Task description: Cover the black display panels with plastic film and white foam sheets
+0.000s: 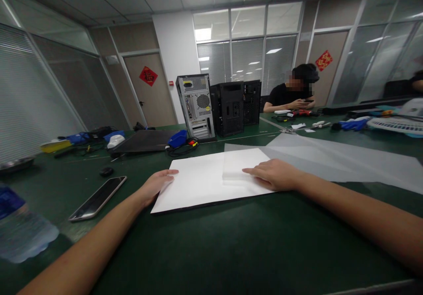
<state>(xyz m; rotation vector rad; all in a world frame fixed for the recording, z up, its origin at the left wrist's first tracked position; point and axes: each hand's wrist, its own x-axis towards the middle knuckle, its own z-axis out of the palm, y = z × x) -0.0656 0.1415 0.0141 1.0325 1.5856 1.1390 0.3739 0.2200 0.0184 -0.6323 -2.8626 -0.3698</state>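
A white sheet (194,185) with a dark underside edge lies on the green table (231,242) in front of me. A smaller white folded piece (239,163) rests on its right part. My left hand (155,185) lies flat with fingers stretched on the sheet's left edge. My right hand (272,174) rests palm down on the small white piece, fingers extended and pressing it.
A phone (97,198) lies left of the sheet and a water bottle (18,231) stands at the near left. A translucent film (337,158) spreads to the right. Computer towers (218,105), a laptop (142,141), cables and tools are farther back. A person sits at the far side.
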